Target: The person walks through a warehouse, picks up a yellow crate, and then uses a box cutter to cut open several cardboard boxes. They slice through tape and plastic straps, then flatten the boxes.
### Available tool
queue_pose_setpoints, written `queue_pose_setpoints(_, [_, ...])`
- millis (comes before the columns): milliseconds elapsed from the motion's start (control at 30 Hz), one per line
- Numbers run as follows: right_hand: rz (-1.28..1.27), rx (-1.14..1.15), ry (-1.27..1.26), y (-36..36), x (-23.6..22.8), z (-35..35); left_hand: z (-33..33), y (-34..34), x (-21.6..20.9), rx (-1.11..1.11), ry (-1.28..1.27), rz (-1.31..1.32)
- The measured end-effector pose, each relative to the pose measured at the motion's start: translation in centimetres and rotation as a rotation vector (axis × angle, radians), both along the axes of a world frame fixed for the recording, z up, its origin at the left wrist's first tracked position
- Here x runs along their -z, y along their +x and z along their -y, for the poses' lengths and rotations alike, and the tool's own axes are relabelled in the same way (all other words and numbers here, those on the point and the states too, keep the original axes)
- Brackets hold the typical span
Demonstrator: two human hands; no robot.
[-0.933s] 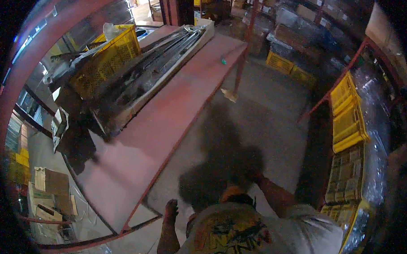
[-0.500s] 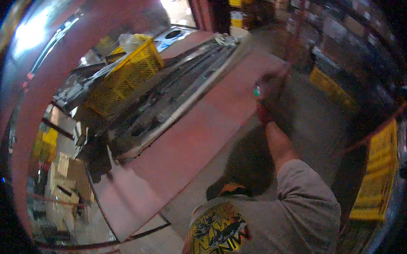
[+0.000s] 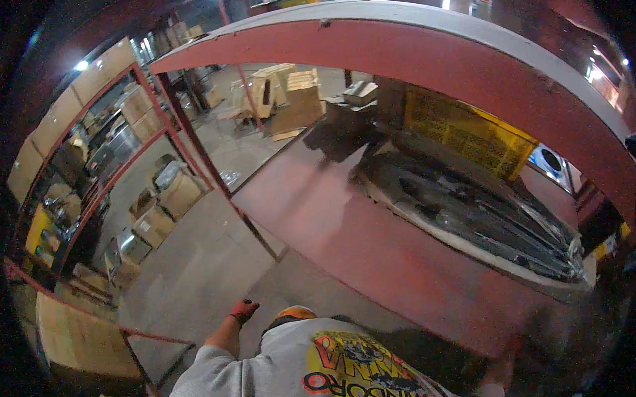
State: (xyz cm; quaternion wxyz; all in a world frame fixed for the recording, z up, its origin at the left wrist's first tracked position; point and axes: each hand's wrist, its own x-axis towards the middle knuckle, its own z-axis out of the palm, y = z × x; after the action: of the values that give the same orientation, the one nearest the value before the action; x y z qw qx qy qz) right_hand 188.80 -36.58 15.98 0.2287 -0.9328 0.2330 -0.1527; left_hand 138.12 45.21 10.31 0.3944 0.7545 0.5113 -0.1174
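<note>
My left hand, in a red glove with dark fingertips, hangs beside my body over the grey floor. Its fingers are curled; whether they hold anything small cannot be made out. My right hand is dim and smeared in the shadow at the lower right, near the edge of a red shelf board. What it holds, if anything, is hidden. On that board lies a long, pale-rimmed sack filled with dark, thin lengths of material.
A red upper shelf spans above the sack, and a yellow perforated crate stands behind it. Cardboard boxes sit along a red-framed rack at left. A large carton is at lower left.
My view has swung left, bringing the rack and boxes in. My left hand has come into sight. My right arm, stretched over the board before, is now low at the right.
</note>
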Motion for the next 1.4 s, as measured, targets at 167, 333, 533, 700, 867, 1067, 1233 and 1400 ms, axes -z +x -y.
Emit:
queue_pose_setpoints(167, [0.042,-0.015,0.025,1.8,0.3,0.5,1.9,-3.6,-0.3,-0.065,0.042,-0.152])
queue_pose_setpoints(333, [0.300,-0.122,0.167,-0.6,-1.5,-6.0,1.5,-8.0,2.0,-0.102,-0.020,-0.285])
queue_pose_setpoints(533, [0.078,-0.549,0.773,-12.1,-1.7,-26.5,-1.6,-11.3,5.8,-0.006,-0.069,-0.062])
queue_pose_setpoints(700, [-0.630,-0.852,1.011,-26.8,3.7,-47.3,-6.4,-15.5,9.5,-0.144,-0.222,-0.061])
queue_pose_setpoints(867, [-0.825,-1.182,0.847,-35.7,4.6,-64.7,-11.7,-24.4,14.1,-0.163,-0.260,-0.051])
queue_pose_setpoints(1067, [-0.864,-1.577,0.772,-40.0,-5.4,-82.5,-18.6,-34.7,17.8,-0.423,-0.301,0.081])
queue_pose_setpoints(1233, [-0.857,-1.630,0.973,-40.4,-6.1,-98.5,-23.7,-38.5,20.3,-0.465,-0.325,0.294])
queue_pose_setpoints(1400, [-0.585,-1.829,0.843,-39.0,-1.7,-116.2,-30.4,-39.2,18.0,-1.056,-0.601,0.241])
